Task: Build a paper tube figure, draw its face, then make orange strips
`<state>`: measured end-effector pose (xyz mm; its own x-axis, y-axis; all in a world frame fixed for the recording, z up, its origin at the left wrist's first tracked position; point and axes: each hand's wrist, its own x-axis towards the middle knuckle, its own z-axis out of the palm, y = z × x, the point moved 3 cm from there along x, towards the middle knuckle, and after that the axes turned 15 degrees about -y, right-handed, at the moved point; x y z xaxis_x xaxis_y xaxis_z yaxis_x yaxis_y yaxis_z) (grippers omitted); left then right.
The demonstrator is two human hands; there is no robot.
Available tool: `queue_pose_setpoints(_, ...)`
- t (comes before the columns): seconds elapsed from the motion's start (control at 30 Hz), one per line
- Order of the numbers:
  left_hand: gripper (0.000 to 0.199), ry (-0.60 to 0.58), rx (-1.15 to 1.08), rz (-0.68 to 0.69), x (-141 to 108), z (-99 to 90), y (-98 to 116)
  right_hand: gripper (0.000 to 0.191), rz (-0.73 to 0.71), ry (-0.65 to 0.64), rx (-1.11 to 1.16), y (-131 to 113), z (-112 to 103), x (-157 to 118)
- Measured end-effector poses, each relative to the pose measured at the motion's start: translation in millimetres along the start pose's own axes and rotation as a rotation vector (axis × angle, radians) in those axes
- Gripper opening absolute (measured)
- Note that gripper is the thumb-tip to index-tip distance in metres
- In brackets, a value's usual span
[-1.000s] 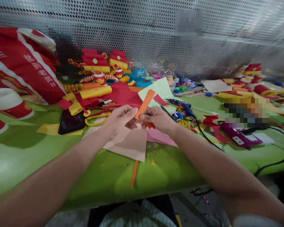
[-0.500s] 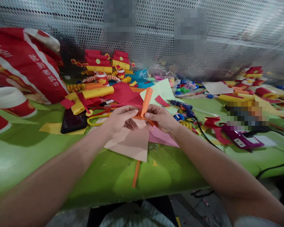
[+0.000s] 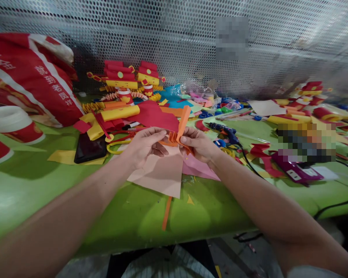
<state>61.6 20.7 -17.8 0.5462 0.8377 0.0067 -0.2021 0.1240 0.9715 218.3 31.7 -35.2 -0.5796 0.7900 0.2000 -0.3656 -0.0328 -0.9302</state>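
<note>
An orange paper strip [image 3: 183,122], pleated in its middle, is held up between my two hands. My left hand [image 3: 147,146] pinches the left end of the pleats between thumb and fingers. On the other side, my right hand [image 3: 197,143] grips the strip where a flat length stands upright. Below them lie a pale pink sheet [image 3: 159,173] and a brighter pink sheet [image 3: 198,168]. A separate orange strip [image 3: 167,213] rests near the table's front edge.
Yellow-handled scissors [image 3: 117,146] and a dark phone [image 3: 90,148] lie left of my hands. To the right are a blue glue gun [image 3: 224,129] with a black cord and a purple power strip [image 3: 297,166]. Paper figures [image 3: 120,77] stand behind; paper cups [image 3: 14,124] stand far left.
The pleated part now shows more between my hands, and the upright orange length has shifted slightly right. The pale green sheet behind my hands is no longer raised in view.
</note>
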Motion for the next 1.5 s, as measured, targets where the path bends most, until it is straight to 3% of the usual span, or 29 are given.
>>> queue_pose_setpoints(0.2, 0.031, -0.101, 0.058, -0.031, -1, 5.7, -3, 0.035, 0.040, 0.014, -0.044, 5, 0, -1)
queue_pose_setpoints(0.57, 0.023, -0.007, 0.401, -0.081, -3, 8.4, -5, 0.043, 0.063, 0.155, -0.285, 4, 4, 0)
queue_pose_setpoints(1.0, 0.008, 0.044, 0.249, -0.103, -1, 7.7, -8, 0.022, -0.051, 0.184, -0.612, -1, 6, -5)
queue_pose_setpoints(1.13, 0.008, 0.072, 0.259, -0.103, -2, 8.3, -8, 0.016, -0.106, 0.198, -0.809, -9, 8, -6)
queue_pose_setpoints(1.33, 0.008, 0.063, 0.286, -0.103, -3, 8.8, -7, 0.004, -0.241, 0.202, -1.305, -22, 15, -11)
queue_pose_setpoints(1.4, 0.008, 0.048, 0.284, -0.115, -3, 9.4, -6, 0.001, -0.268, 0.179, -1.313, -23, 17, -12)
queue_pose_setpoints(1.5, 0.010, 0.018, 0.295, -0.101, -3, 10.1, -4, 0.012, -0.245, 0.229, -1.122, -23, 14, -12)
